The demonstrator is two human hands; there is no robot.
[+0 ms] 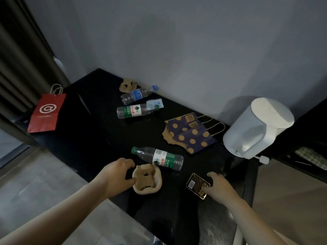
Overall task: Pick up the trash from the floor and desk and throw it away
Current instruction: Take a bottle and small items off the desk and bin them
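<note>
Both hands reach over the near part of the black desk [99, 135]. Left hand [117, 175] pinches the left rim of a crumpled beige paper tray [147, 179] between fingers and thumb. Right hand [220, 187], at near right, grips a small dark packet [196, 185] with a gold edge. Just beyond the tray lies a green-capped bottle [158, 158]. Farther off lie a green-label bottle [135, 111] and a blue-label bottle [137, 94], dotted paper bags [190, 134] at right, a white kettle [256, 128] at far right, and a red bag [46, 112] at left.

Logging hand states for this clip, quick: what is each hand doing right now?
Left hand: grips the brown paper at its edge.
Right hand: holds the dark box.
</note>
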